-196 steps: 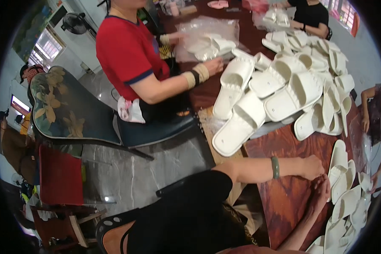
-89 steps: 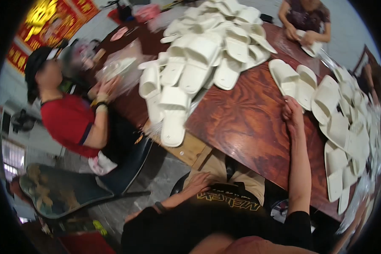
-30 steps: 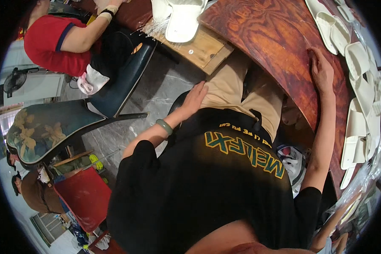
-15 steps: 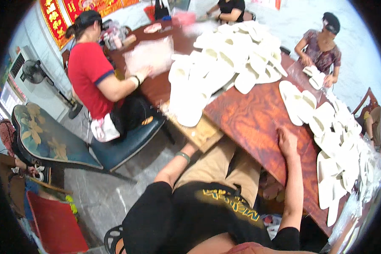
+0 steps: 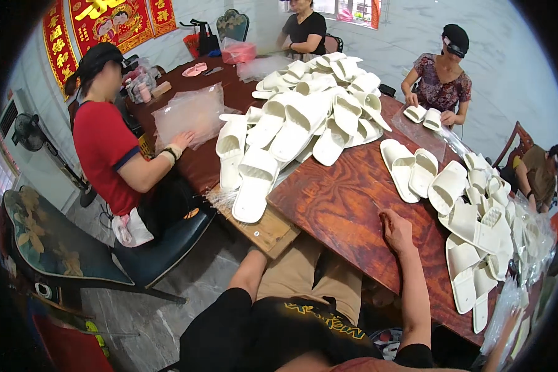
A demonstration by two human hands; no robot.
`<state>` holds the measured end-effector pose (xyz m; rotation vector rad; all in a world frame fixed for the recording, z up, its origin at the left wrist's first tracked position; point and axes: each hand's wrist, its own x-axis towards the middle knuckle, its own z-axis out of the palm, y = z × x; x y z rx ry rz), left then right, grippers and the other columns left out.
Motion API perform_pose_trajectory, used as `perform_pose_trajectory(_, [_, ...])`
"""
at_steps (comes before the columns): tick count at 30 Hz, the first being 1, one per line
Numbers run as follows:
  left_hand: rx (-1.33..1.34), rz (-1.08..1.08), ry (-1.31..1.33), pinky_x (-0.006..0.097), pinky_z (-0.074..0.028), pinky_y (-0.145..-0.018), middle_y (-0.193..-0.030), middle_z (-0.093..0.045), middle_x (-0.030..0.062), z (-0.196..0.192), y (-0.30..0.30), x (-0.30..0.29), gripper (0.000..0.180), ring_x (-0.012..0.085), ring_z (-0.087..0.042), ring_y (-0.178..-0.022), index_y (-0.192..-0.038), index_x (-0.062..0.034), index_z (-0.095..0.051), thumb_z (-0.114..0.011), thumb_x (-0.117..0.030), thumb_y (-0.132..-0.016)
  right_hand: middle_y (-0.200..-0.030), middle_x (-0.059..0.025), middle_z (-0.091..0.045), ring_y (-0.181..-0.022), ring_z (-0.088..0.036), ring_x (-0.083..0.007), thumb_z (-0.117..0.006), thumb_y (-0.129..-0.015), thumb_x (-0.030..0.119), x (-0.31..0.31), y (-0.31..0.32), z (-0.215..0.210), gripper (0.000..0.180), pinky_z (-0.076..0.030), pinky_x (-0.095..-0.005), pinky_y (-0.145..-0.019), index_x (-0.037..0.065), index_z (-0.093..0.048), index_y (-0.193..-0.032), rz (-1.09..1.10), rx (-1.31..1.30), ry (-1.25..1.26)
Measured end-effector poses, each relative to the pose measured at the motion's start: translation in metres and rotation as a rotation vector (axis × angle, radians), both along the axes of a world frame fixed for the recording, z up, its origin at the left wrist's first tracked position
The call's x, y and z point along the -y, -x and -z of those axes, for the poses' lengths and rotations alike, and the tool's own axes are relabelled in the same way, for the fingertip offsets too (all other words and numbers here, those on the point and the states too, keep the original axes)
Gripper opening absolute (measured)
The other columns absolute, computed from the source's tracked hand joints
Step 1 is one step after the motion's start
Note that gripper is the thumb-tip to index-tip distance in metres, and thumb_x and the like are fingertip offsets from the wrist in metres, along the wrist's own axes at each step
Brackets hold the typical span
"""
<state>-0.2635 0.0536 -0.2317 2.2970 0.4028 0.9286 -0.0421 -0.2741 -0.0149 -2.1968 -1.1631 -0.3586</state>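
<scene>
My right hand (image 5: 395, 230) lies flat on the bare red-brown wooden table (image 5: 341, 204), fingers loosely apart, holding nothing. Nearest to it is a row of white slippers (image 5: 415, 172), with several more heaped to the right (image 5: 477, 223). My left forearm (image 5: 248, 279) reaches down toward my knee in tan shorts. The hand itself is hidden below the corner of a pale wooden board (image 5: 270, 230). A big pile of white slippers (image 5: 304, 118) covers the middle of the table, beyond my reach.
A person in a red shirt (image 5: 105, 149) sits at my left, one hand on clear plastic bags (image 5: 189, 111). Three more people sit around the table: floral top (image 5: 440, 80), black top (image 5: 304, 28), far right edge (image 5: 533, 173). A floral-backed chair (image 5: 43, 235) stands lower left.
The view has swung up from my lap to the whole table. My right hand stays flat on the table. My left hand, earlier seen on my thigh, is now hidden under the board.
</scene>
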Motion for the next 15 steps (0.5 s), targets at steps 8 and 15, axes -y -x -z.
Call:
perform_pose_trajectory(8, [-0.027,0.070,0.203,0.040,-0.036,-0.095,-0.120,-0.052,0.0142,-0.019,0.010,-0.057,0.053,0.0221,-0.047,-0.112,-0.123,-0.0055,-0.048,-0.057,-0.039,-0.082,-0.079,-0.0143,-0.062,-0.069,-0.061,-0.0332,-0.053,-0.087,0.012,0.003,0.004,-0.002,0.009,-0.048,-0.0396,-0.058,0.008,-0.059,-0.092,0.002,0.000,0.026])
perform_pose_trajectory(15, [-0.090,0.101,0.429,0.039,-0.038,-0.093,-0.118,-0.053,0.0138,-0.007,0.006,-0.039,0.052,0.0215,-0.049,-0.109,-0.121,-0.0051,-0.049,-0.057,-0.039,-0.083,-0.081,-0.0146,-0.063,-0.070,-0.061,-0.0333,-0.054,-0.086,0.011,0.000,0.004,-0.004,0.009,-0.048,-0.0398,-0.058,0.007,-0.059,-0.092,-0.016,-0.054,0.020])
